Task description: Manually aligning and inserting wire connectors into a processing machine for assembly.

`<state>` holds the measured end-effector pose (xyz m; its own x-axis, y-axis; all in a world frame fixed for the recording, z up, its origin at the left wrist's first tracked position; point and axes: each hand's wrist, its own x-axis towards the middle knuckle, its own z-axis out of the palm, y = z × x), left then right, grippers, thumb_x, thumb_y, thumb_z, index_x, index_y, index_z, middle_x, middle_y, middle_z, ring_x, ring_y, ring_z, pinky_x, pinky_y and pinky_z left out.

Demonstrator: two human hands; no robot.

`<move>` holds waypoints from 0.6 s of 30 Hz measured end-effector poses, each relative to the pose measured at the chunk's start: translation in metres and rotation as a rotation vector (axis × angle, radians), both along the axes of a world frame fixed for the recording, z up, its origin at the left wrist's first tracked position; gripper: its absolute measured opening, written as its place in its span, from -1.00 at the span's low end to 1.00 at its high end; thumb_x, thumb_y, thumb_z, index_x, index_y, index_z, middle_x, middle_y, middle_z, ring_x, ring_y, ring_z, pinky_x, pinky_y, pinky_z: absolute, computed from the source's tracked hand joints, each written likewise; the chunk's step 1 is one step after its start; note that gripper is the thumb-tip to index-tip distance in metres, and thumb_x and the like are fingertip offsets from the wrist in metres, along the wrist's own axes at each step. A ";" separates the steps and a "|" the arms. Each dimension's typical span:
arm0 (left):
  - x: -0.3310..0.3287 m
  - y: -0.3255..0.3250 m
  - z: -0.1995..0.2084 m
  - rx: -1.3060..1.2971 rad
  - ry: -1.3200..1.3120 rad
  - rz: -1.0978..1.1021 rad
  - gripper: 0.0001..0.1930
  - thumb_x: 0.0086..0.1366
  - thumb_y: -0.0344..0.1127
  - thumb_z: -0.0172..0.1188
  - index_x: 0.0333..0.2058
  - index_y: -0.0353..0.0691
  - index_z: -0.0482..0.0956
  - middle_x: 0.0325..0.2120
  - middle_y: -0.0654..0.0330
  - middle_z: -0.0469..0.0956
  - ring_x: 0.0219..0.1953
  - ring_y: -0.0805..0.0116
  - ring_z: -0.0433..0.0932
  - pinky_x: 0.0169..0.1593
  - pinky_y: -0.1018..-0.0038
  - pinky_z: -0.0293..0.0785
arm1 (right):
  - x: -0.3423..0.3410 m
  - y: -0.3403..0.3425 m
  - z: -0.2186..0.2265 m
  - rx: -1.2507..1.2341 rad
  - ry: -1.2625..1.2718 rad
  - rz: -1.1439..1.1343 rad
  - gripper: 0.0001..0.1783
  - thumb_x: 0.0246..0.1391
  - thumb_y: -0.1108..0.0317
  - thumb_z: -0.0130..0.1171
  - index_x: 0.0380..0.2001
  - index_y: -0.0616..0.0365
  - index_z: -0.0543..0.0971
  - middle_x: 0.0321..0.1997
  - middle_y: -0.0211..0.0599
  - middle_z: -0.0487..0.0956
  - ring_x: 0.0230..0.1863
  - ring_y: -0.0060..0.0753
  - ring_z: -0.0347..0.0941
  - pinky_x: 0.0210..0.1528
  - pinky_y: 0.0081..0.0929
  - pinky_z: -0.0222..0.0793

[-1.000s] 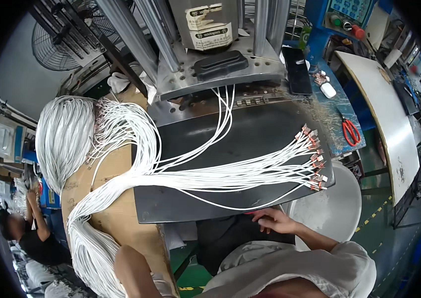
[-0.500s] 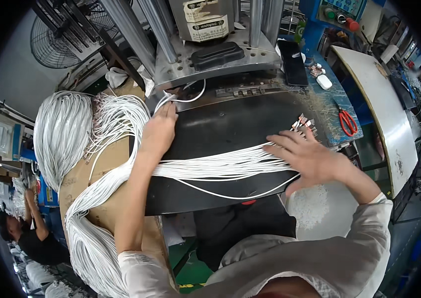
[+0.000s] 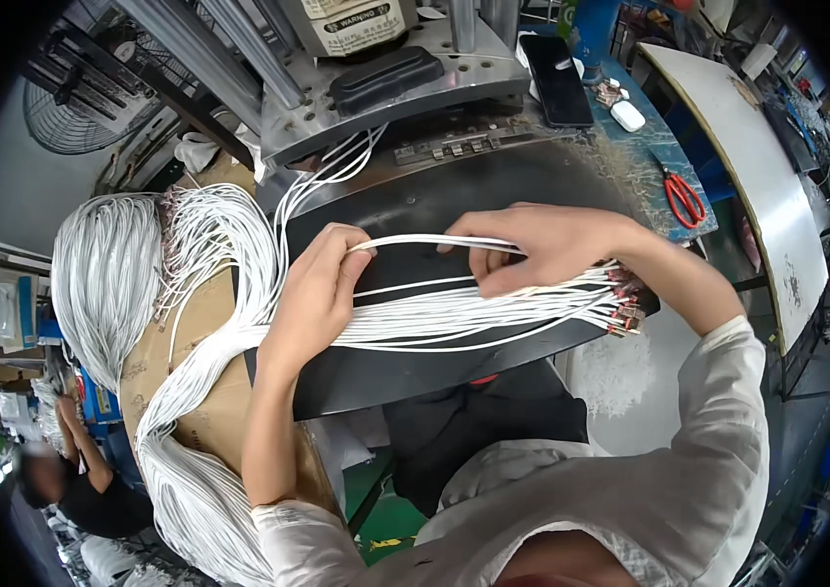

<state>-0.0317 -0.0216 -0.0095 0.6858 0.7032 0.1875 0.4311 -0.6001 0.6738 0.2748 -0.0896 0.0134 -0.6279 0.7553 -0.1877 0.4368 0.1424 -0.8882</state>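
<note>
A few white cables (image 3: pixel 410 239) are raised above the black work surface (image 3: pixel 415 210), strung between my two hands. The thumb and fingers of my left hand (image 3: pixel 315 293) pinch their left end. My right hand (image 3: pixel 557 245) curls around the same cables farther right, its fingers partly hiding them. Below lies a thick bundle of white cables (image 3: pixel 434 318), with coppery and red connector ends (image 3: pixel 627 308) at its right end. Several other white cables (image 3: pixel 322 176) run from under the press plate (image 3: pixel 385 112) down the left side.
Large coils of white cable (image 3: pixel 107 284) rest on cardboard (image 3: pixel 146 386) at left. Red-handled scissors (image 3: pixel 684 201), a black phone (image 3: pixel 557 80) and a small white case (image 3: pixel 627 117) lie at right. A person (image 3: pixel 92 479) works at far left.
My left hand has come down from the press edge and my right hand has moved up and left; both now hold a few raised cables. The bundle's connector ends sit lower, and the view has shifted.
</note>
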 end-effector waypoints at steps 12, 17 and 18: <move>0.005 -0.004 -0.029 0.087 -0.121 -0.054 -0.91 0.33 -0.45 0.27 -0.30 -0.38 0.61 -0.36 0.07 0.56 -0.41 0.17 0.49 -0.28 0.37 0.46 | 0.009 0.022 -0.007 0.056 -0.127 0.051 -0.52 0.43 0.03 0.09 0.14 0.19 0.60 -0.15 -0.21 0.67 -0.13 -0.31 0.58 -0.05 -0.36 0.46; -0.008 0.006 -0.034 -0.180 -0.647 0.430 -0.75 0.58 -0.26 0.08 -0.24 -0.31 0.57 -0.51 0.35 0.41 -0.49 0.64 0.29 -0.44 0.58 0.20 | 0.015 0.028 -0.010 -0.147 0.055 -0.025 -0.69 0.31 0.20 0.26 -0.23 0.30 0.60 -0.50 -0.42 0.61 -0.46 -0.61 0.52 -0.36 -0.61 0.37; -0.010 0.007 -0.031 -0.248 -0.548 0.457 -0.73 0.58 -0.23 0.07 -0.24 -0.30 0.58 -0.53 0.38 0.37 -0.51 0.66 0.27 -0.45 0.60 0.17 | 0.029 0.032 -0.001 -0.202 -0.020 -0.048 -0.76 0.29 0.27 0.24 -0.26 0.28 0.59 -0.56 -0.45 0.58 -0.56 -0.63 0.51 -0.48 -0.62 0.37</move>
<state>-0.0420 -0.0147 -0.0407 0.1696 0.9614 0.2166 0.1652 -0.2444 0.9555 0.3039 -0.0579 0.0123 -0.5867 0.7299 -0.3507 0.4565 -0.0596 -0.8877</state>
